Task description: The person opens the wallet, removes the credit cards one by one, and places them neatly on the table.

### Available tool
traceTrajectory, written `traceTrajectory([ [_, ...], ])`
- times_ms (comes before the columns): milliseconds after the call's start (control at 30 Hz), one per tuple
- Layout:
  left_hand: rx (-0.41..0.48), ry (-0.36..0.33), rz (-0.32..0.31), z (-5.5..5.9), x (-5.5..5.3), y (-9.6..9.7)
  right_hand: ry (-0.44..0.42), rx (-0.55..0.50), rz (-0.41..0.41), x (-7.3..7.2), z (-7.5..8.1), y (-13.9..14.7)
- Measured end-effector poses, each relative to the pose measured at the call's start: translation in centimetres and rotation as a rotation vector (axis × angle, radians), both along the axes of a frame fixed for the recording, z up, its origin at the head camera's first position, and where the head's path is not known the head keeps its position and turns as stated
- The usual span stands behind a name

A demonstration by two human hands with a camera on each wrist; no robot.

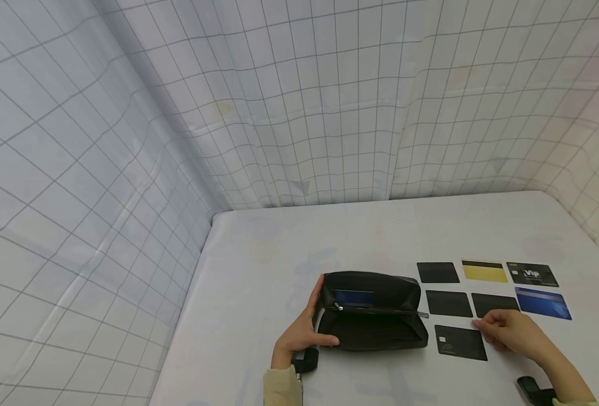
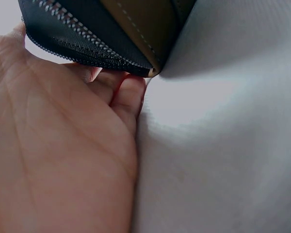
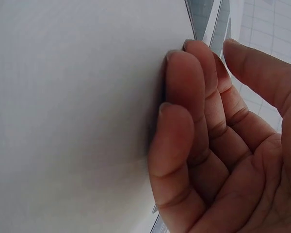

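Note:
A black zip wallet [image 1: 375, 336] lies spread wide on the white table, a blue card [image 1: 354, 298] showing inside it. My left hand [image 1: 301, 332] grips its left end, thumb along the front edge and fingers behind. The left wrist view shows the fingertips against the zipped side of the wallet [image 2: 87, 36]. My right hand [image 1: 511, 331] is low over the table, between a plain black card [image 1: 493, 302] and a dark VIP card [image 1: 460, 344]. In the right wrist view its fingers [image 3: 184, 73] are bent with the tips at the tabletop, the thumb apart, and no card between them.
Around the right hand lie more cards: two plain black ones [image 1: 438, 272] [image 1: 449, 304], a yellow card [image 1: 484, 273] with a black stripe, a black Vip card [image 1: 532, 274] and a blue card [image 1: 542, 303]. White grid-patterned curtains [image 1: 299, 113] enclose the table [image 1: 248, 293].

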State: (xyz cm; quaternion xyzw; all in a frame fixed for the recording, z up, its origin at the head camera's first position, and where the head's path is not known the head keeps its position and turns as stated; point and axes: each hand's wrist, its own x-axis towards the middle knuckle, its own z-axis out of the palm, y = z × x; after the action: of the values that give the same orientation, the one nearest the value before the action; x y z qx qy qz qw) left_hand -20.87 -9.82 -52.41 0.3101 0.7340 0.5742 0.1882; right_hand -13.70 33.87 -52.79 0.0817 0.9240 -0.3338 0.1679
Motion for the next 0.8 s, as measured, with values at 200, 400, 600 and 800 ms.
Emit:
traceTrajectory([
  [200, -0.005, 0.008, -0.003, 0.0, 0.0, 0.0, 0.007, 0.008, 0.004, 0.0, 0.0, -0.1],
  [400, 0.007, 0.010, 0.007, -0.1, -0.1, 0.0, 0.042, 0.044, 0.030, -0.3, 0.9, -0.7],
  [600, 0.003, 0.011, 0.012, -0.2, -0.1, 0.0, 0.117, -0.019, 0.122, -1.2, 3.4, -2.3],
  [800, 0.010, 0.016, 0.018, -1.4, -0.5, 0.0, 0.183, -0.150, 0.257, -2.5, 6.1, -4.6],
])
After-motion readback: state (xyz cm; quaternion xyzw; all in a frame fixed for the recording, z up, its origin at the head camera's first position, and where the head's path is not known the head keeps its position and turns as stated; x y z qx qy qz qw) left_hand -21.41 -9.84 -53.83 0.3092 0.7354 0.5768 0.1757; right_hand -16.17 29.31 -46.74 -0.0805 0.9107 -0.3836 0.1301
